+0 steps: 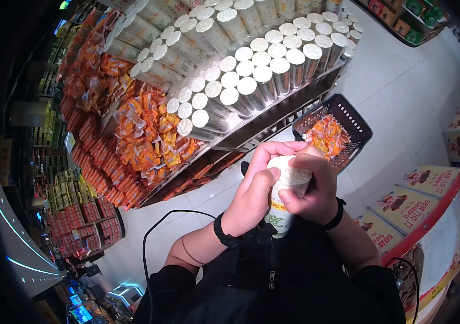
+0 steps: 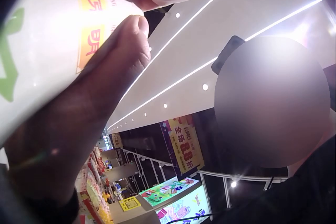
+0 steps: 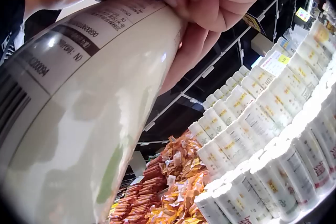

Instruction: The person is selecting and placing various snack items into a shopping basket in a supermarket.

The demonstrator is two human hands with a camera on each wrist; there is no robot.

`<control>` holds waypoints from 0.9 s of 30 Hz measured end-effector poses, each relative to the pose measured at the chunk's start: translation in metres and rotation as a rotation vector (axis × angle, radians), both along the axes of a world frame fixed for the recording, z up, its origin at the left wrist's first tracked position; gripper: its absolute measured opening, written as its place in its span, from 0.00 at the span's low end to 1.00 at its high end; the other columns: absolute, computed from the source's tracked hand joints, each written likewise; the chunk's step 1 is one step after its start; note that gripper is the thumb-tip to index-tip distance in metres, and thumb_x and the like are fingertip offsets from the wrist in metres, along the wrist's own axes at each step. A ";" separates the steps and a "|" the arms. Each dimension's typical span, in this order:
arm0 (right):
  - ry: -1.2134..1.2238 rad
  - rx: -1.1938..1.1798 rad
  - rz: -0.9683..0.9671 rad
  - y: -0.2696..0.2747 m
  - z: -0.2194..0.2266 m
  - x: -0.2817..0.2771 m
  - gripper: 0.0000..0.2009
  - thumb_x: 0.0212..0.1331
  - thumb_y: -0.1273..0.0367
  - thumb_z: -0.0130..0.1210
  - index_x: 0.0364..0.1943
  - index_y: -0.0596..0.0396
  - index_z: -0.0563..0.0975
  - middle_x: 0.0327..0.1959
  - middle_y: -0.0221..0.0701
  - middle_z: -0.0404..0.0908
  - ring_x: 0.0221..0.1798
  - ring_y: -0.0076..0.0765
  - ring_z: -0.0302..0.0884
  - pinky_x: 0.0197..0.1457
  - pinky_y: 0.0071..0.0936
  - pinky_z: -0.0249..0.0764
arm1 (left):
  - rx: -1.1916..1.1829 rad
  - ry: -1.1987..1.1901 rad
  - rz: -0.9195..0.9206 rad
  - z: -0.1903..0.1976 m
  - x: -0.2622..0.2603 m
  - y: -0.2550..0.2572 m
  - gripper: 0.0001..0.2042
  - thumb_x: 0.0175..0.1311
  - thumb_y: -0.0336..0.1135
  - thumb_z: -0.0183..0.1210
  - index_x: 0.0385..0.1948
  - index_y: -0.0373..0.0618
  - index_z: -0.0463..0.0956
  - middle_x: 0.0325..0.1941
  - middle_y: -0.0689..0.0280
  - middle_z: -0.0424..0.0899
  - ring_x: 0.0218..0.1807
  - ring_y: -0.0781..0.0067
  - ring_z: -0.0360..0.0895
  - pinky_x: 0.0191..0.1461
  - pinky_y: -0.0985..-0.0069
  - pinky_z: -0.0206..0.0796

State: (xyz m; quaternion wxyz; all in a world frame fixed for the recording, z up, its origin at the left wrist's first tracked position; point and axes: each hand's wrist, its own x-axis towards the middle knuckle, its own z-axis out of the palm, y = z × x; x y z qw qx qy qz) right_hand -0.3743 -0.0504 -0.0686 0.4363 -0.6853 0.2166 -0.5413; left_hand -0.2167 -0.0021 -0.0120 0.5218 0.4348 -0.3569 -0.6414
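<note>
A white cylindrical pack with green and orange print (image 1: 279, 218) is held upright in front of the chest. The left hand (image 1: 254, 195) curls round its upper part, thumb near the top. On the other side the right hand (image 1: 316, 183) grips the same top end. In the left wrist view the left thumb (image 2: 123, 50) presses along the pack (image 2: 47, 35). Printed text and a barcode show on the pack (image 3: 94, 92) in the right wrist view, where the fingers of the right hand (image 3: 210, 8) bend over its end.
Rows of similar white-topped packs (image 1: 262, 73) stand on a shelf ahead, beside heaps of orange packets (image 1: 138, 129). A dark basket (image 1: 355, 116) holding orange packets is on the floor. Printed boxes (image 1: 403, 208) are at the right. A black cable (image 1: 144, 243) hangs at the left.
</note>
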 end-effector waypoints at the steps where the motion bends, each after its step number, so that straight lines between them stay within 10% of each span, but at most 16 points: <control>1: -0.003 -0.008 0.001 -0.001 0.000 0.001 0.30 0.45 0.72 0.76 0.56 0.55 0.76 0.54 0.52 0.84 0.51 0.51 0.87 0.51 0.39 0.84 | 0.002 -0.004 -0.001 -0.001 0.002 0.000 0.20 0.74 0.39 0.44 0.63 0.41 0.68 0.75 0.48 0.73 0.74 0.56 0.73 0.79 0.58 0.65; 27: 0.010 -0.004 0.018 -0.002 -0.003 0.025 0.31 0.45 0.71 0.76 0.57 0.56 0.77 0.53 0.52 0.84 0.52 0.54 0.89 0.56 0.42 0.85 | 0.082 0.034 -0.011 0.012 0.025 -0.003 0.24 0.66 0.34 0.44 0.65 0.40 0.67 0.73 0.52 0.74 0.74 0.59 0.72 0.81 0.60 0.62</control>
